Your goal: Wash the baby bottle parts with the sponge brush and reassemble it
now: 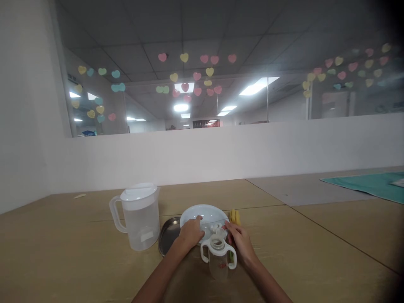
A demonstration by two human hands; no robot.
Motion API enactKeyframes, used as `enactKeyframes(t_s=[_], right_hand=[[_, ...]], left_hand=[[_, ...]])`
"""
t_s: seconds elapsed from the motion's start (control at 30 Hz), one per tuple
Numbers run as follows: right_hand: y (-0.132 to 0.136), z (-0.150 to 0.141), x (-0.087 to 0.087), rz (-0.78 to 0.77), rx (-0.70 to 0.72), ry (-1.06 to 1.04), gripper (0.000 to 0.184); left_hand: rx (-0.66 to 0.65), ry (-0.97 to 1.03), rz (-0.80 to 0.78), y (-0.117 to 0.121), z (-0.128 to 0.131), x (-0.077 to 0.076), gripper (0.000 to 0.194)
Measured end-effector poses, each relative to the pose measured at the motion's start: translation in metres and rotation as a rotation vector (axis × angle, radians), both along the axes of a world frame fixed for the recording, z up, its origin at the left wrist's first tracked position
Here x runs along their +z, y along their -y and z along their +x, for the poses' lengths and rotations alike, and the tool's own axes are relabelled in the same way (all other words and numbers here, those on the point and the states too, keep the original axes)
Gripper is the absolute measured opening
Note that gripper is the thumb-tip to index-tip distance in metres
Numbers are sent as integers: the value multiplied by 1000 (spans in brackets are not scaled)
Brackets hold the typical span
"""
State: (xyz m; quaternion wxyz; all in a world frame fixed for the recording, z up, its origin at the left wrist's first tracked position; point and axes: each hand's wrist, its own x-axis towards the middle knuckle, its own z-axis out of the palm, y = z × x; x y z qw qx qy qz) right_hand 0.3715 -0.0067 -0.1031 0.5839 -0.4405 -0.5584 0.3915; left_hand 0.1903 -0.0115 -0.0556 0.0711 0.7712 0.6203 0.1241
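Note:
A clear baby bottle (219,257) with two white handles stands upright on the wooden table, its top open. Behind it sits a pale blue bowl (204,213). My left hand (190,232) rests on the bowl's near rim, fingers curled loosely against it. My right hand (239,241) is beside the bottle's right handle, fingertips pinching a small white part (217,228) at the bowl's edge; what that part is I cannot make out clearly.
A translucent white lidded pitcher (139,215) stands to the left. A round metal plate (168,235) lies half under the bowl. Something yellow (235,216) lies behind my right hand. A teal cloth (370,184) lies far right. A white partition wall (221,151) runs behind.

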Motion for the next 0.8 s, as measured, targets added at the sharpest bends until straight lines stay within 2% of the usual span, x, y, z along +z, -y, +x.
enactKeyframes(t_s=[0.13, 0.37, 0.53, 0.6, 0.67, 0.73, 0.8], right_hand=[[-1, 0, -2, -25, 63, -11, 47], [-3, -1, -2, -64, 60, -8, 40], [5, 0, 11, -96, 35, -22, 35], [13, 2, 22, -63, -40, -75, 34], [25, 2, 39, 44, -151, -167, 37], [43, -1, 65, 163, -180, -222, 36], [68, -7, 100, 278, -158, -205, 34]], left_hand=[[-77, 9, 45, -3, -7, 4, 56], [-18, 215, 151, -8, -25, 25, 41], [-18, 321, 220, -5, -23, 33, 29], [-38, 293, 216, -1, -19, 36, 28], [-51, 238, 227, 6, -15, 40, 29], [-47, 191, 255, 12, -13, 46, 30], [-48, 175, 292, 19, -13, 54, 30]])
